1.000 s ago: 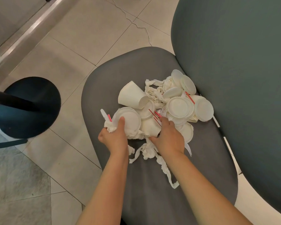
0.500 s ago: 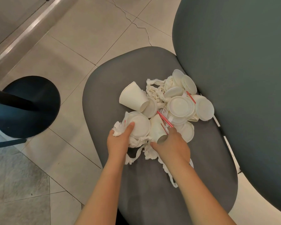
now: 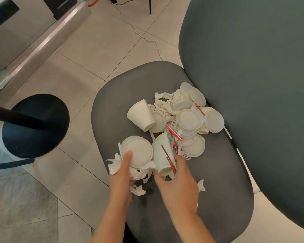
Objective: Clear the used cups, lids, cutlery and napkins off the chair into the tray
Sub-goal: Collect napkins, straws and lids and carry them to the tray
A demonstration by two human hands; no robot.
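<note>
Step in hand looks like gathering a first load off the seat: white paper cup lying on its side (image 3: 162, 155), with red-and-white striped stirrers (image 3: 168, 158) across it, is gripped at its open end by the right hand (image 3: 178, 179), fingers curled round the rim and the stirrer ends. Just left of it, touching, a round white plastic lid (image 3: 139, 151) sits on a wad of crumpled white paper napkins (image 3: 135, 170); the left hand (image 3: 120, 179) holds that bundle, thumb (image 3: 127, 156) pressed flat on the lid, other fingers hidden under the napkins. Both loads sit at the front of the dark grey padded chair seat (image 3: 121, 95). Further back, untouched: a second white paper cup on its side (image 3: 141, 114), more white lids (image 3: 189, 119), white plastic forks (image 3: 185, 156), twisted napkins (image 3: 165, 106). Tray not in view. Next move likely needs lifting both handfuls without dropping loose napkin scraps (image 3: 138, 190), then finding the tray; most of the pile remains.
</note>
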